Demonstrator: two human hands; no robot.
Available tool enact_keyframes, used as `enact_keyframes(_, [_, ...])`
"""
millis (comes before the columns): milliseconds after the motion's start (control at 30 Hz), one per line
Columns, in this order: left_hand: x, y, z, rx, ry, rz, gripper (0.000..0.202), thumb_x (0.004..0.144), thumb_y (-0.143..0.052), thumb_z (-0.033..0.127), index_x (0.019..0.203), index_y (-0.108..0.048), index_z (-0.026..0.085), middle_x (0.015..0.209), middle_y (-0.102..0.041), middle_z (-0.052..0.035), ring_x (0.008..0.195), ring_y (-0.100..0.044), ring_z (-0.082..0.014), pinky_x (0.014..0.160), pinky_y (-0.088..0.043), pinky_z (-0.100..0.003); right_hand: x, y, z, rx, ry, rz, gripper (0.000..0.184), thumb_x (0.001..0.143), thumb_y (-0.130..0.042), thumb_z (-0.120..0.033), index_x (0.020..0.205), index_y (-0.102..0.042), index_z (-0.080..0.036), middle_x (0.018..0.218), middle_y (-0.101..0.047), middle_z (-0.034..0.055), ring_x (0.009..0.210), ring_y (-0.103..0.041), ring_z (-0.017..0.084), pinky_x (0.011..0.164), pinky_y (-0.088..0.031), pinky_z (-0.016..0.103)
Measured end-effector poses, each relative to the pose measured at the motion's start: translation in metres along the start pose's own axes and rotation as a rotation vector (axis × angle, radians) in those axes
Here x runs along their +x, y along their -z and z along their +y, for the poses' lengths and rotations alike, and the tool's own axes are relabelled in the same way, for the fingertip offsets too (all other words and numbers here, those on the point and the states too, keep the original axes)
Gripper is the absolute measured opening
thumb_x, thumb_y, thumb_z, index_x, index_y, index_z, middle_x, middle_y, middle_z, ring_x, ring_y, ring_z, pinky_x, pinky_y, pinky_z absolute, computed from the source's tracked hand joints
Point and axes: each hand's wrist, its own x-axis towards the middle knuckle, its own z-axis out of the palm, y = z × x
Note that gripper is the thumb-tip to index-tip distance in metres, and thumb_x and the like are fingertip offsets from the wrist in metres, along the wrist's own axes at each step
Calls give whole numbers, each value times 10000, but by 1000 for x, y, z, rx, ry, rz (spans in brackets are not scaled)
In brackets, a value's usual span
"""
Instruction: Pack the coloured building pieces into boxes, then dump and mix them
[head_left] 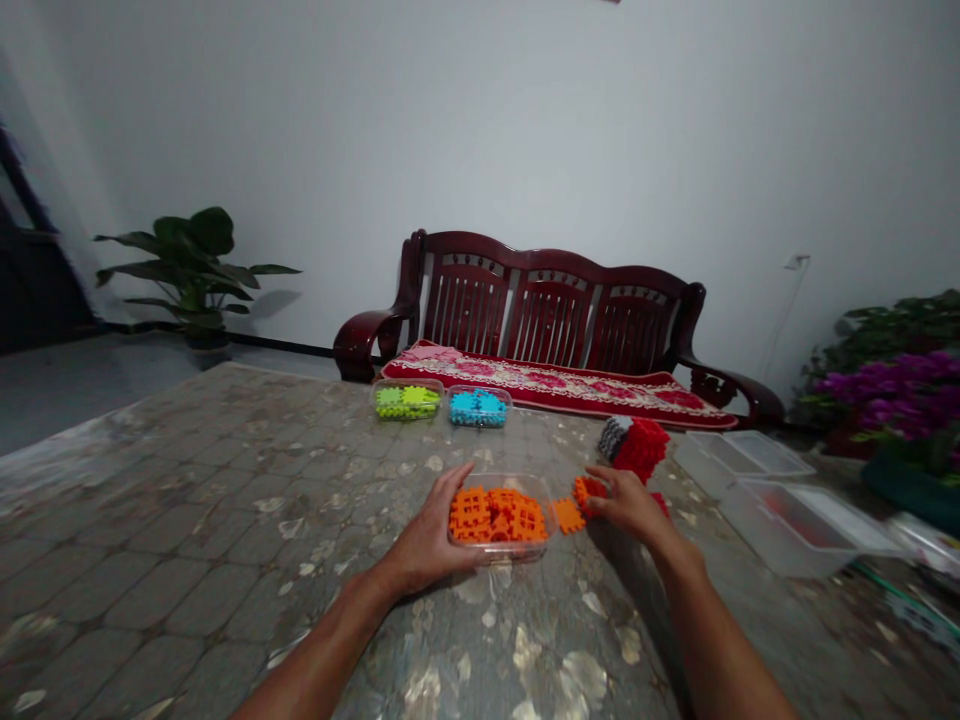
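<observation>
A clear plastic box (pixel 499 552) full of orange interlocking building pieces (pixel 496 512) stands on the table in front of me. My left hand (pixel 439 535) grips the box by its left side, thumb along the rim. To the right of the box, my right hand (pixel 621 502) pinches an orange building piece (pixel 587 492). A flat orange square piece (pixel 568 516) lies between that hand and the box; whether it joins the held piece I cannot tell. Just beyond my right hand sits a red and grey block build (pixel 637 446), its lower part hidden by my hand.
Boxes of green pieces (pixel 407 402) and blue pieces (pixel 478 408) stand at the table's far edge. Translucent containers (pixel 787 525) are at the right, near purple flowers (pixel 892 392). Behind the table is a wooden bench (pixel 517 310); a potted plant (pixel 191 270) stands left.
</observation>
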Motion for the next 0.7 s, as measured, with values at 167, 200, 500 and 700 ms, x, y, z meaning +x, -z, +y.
enact_keyframes(167, [1, 0, -3, 10, -12, 3, 1136, 610, -912, 552, 1552, -375, 212, 1567, -420, -177, 1435, -449, -380, 1229, -346, -525, -4, -4, -6, -133, -6, 15, 580, 699, -735, -242, 1278, -711, -207, 1279, -727, 114, 1227, -629, 317, 1066, -459, 426])
enact_keyframes(200, [1, 0, -3, 10, -12, 6, 1136, 608, -912, 549, 1552, -378, 210, 1567, -421, -177, 1435, -449, -382, 1229, -345, -525, -4, -3, -7, -138, -6, 15, 569, 704, -726, -234, 1272, -713, -200, 1273, -728, 118, 1216, -633, 319, 1059, -462, 428])
enact_keyframes(500, [-1, 2, 10, -12, 33, -12, 1156, 591, -918, 558, 1545, -378, 191, 1589, -385, -190, 1454, -411, -385, 1240, -314, -550, -4, 1, -10, -174, 15, 7, 604, 722, -691, -265, 1316, -672, -156, 1305, -687, 145, 1208, -624, 318, 1057, -454, 410])
enact_keyframes(700, [0, 1, 9, -1, 21, -16, 1138, 608, -913, 560, 1547, -372, 211, 1592, -382, -181, 1466, -395, -383, 1245, -309, -546, -4, -4, 0, -179, -10, -2, 566, 739, -688, -311, 1292, -694, -189, 1299, -705, 141, 1241, -616, 336, 1070, -442, 430])
